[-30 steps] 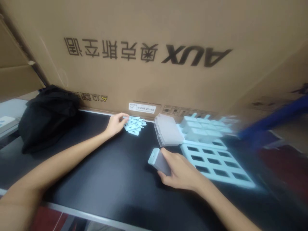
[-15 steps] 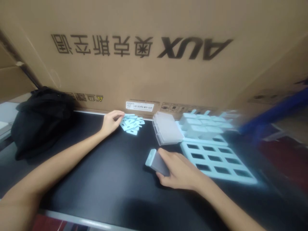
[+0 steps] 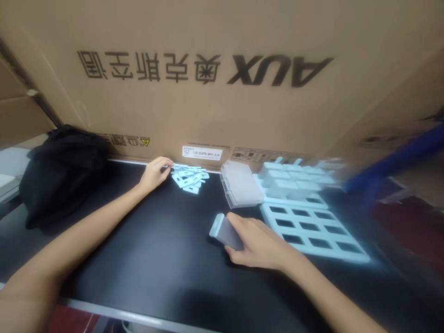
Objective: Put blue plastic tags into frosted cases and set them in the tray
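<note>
My right hand [image 3: 256, 243] is wrapped round a popsicle mould cup [image 3: 226, 232], greyish and translucent with a light blue rim pointing left, held above the black tabletop. At the far side of the table, my left hand [image 3: 155, 174] pinches at the left edge of a pile of flat light blue popsicle sticks [image 3: 189, 178]. One stick's end appears between its thumb and fingers, though the fingertips partly hide it. Right of the pile stand clear plastic covers [image 3: 242, 185]. Beyond my right hand lies a light blue mould frame [image 3: 314, 219] with rectangular openings.
Behind the frame stands a light blue rack of filled moulds [image 3: 294, 178] with stick handles upward. A large cardboard box [image 3: 215, 111] walls off the back. A black bag [image 3: 64, 173] sits at the left; a blue bar [image 3: 395, 157] slants at the right.
My left hand has shifted slightly left, and a light blue stick at the pile's edge reaches further left with it. My right hand and the mould cup stay nearly in place.
</note>
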Motion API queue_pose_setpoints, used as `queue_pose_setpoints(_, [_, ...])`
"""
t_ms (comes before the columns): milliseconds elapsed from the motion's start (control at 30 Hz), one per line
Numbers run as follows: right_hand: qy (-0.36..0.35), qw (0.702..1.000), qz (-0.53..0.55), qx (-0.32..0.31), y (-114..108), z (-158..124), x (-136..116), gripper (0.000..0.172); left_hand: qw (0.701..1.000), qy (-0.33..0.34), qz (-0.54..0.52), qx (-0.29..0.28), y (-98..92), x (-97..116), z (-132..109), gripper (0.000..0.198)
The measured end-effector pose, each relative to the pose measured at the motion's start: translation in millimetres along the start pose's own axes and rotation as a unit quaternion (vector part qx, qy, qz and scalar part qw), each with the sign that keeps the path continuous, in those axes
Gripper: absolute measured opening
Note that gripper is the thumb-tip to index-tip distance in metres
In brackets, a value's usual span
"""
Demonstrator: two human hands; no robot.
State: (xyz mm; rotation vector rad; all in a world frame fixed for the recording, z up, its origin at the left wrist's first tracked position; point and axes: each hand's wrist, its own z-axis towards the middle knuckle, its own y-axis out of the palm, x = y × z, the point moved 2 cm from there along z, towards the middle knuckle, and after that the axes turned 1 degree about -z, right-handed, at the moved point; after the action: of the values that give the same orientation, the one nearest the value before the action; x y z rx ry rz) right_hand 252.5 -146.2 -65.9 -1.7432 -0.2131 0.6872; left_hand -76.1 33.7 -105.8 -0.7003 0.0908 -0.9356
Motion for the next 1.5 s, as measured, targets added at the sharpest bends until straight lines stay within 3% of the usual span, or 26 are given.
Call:
queue_pose_setpoints(233, [0.001, 1.000, -0.006, 0.004, 1.7, 0.0, -1.4, 0.028, 0.994, 0.017, 0.005, -0.108, 10.2, -2.5, 0.9, 0.027])
queue_pose_setpoints(400, [-0.011, 1.000, 0.000, 0.016, 3.8, 0.9, -1.5, 0.023, 0.993, 0.012, 0.000, -0.120, 8.7, 3.3, 2.2, 0.031])
queue_pose_setpoints(533, [-0.032, 0.999, 0.015, 0.041, 4.7, 0.5, -4.6, 0.032, 0.994, 0.018, -0.077, -0.081, 5.7, 48.9, -2.9, 0.023])
queue_pose_setpoints(600, [-0.047, 0.997, 0.017, 0.058, 5.9, 0.1, -6.7, 0.036, 0.976, 0.051, -0.166, -0.132, 9.7, 87.3, -8.6, 0.029])
queue_pose_setpoints(733, [-0.055, 0.995, 0.013, 0.082, 10.3, -0.6, -8.7, 0.027, 0.921, 0.098, -0.281, -0.251, 19.9, 156.2, -21.0, 0.067])
queue_pose_setpoints(867, [-0.046, 0.995, 0.004, 0.094, 11.2, -0.6, -11.6, 0.027, 0.924, 0.050, -0.300, -0.232, 19.5, 173.2, -22.0, 0.058])
queue_pose_setpoints(1033, [-0.015, 0.995, -0.036, 0.087, 8.0, 0.5, -16.6, 0.028, 0.906, 0.117, -0.345, -0.214, 11.8, 161.8, -11.1, 0.058])
queue_pose_setpoints(1133, [-0.005, 0.994, -0.068, 0.091, 5.1, -1.5, -9.2, 0.031, 0.920, 0.125, -0.332, -0.168, 4.0, 140.3, -2.1, 0.055])
queue_pose_setpoints(1300, [0.040, 0.987, -0.099, 0.122, -2.8, -5.4, 12.4, 0.037, 0.976, -0.013, -0.213, -0.053, -26.3, 53.6, 7.0, 0.045])
queue_pose_setpoints(1400, [0.030, 0.988, -0.091, 0.121, -3.0, -4.2, 12.0, 0.039, 0.993, -0.042, -0.093, -0.066, -41.2, -1.0, 1.0, 0.052])
queue_pose_setpoints(1500, [0.008, 0.990, -0.084, 0.110, 0.6, -1.5, 5.1, 0.040, 0.995, -0.061, -0.023, -0.082, -45.3, -36.4, -8.2, 0.058])
